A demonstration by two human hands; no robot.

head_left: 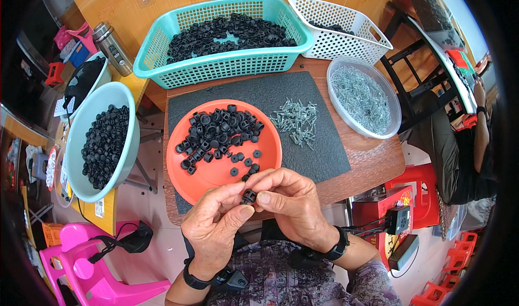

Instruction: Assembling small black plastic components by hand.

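Small black plastic part sits pinched between both hands, just off the near rim of the orange dish. Left hand grips it with thumb and fingers; right hand clamps it from the other side. The dish carries a heap of black parts, resting on a dark mat. Loose screws lie beside it, teal basket behind

The hands' fingers hide most of the small black part.
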